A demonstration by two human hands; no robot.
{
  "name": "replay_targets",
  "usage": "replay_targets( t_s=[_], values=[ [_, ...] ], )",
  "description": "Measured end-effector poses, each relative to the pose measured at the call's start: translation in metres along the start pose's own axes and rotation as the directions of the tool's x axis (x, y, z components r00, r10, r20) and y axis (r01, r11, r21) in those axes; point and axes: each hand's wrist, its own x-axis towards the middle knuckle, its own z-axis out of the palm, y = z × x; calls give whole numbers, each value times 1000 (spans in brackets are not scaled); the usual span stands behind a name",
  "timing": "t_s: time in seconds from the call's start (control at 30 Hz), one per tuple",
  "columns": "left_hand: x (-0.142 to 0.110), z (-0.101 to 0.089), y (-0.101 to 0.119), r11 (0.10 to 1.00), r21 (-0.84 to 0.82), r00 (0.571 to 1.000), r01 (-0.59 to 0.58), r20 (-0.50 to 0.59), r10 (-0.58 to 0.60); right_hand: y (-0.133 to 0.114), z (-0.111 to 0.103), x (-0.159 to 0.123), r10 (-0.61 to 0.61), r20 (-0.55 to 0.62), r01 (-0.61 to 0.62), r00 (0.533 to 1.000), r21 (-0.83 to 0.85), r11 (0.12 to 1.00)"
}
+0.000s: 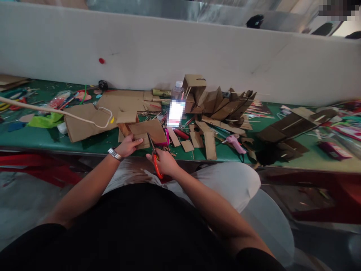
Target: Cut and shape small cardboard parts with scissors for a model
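My left hand (129, 145), with a metal-banded watch (114, 153) at the wrist, grips a piece of brown cardboard (153, 130) by its near left side, thumb on top. My right hand (165, 162) is closed around the orange handles of a pair of scissors (158, 167). The scissor blades point away from me and lie against the cardboard near its middle; whether they are parted is hard to make out. Both hands are just over the front edge of the green table (93, 145). More cardboard lies under and behind the held piece.
A bottle with a white cap (179, 84) stands behind a bright phone screen (176, 113). To the right lie a pink glue gun (235, 143), cardboard strips (210, 145) and folded cardboard shapes (296, 126). A pale cable (53, 110) crosses the left side. A white partition (158, 52) closes the back.
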Motion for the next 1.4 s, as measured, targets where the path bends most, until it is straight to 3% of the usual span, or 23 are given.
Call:
replay_targets(
  t_s=[0.37, 0.63, 0.83, 1.03, 1.2, 1.4],
  values=[
    [2, -1, -7, 993, 28, 994, -111, -9, 112, 4, -1, 5, -27, 2, 27, 1000, -28, 999],
    [2, -6, -8, 917, 321, 966, -236, -24, 256, 6, -5, 7, -4, 38, 6, 999, -63, 998],
    [0, -4, -5, 898, 373, 964, -234, -33, 265, 1, -10, 1, -22, 36, 27, 999, -157, 987],
    [3, -10, -11, 935, 313, 978, -168, -66, 198, -2, -11, -2, -5, -15, 0, 1000, -290, 957],
    [6, -13, -15, 963, 224, 982, -148, -81, 170, -1, -9, 0, -88, -152, 54, 985, -216, 975],
    [3, -9, -12, 982, 149, 985, -114, -114, 132, 2, -7, 3, -61, -84, 62, 995, 4, 998]
  ],
)
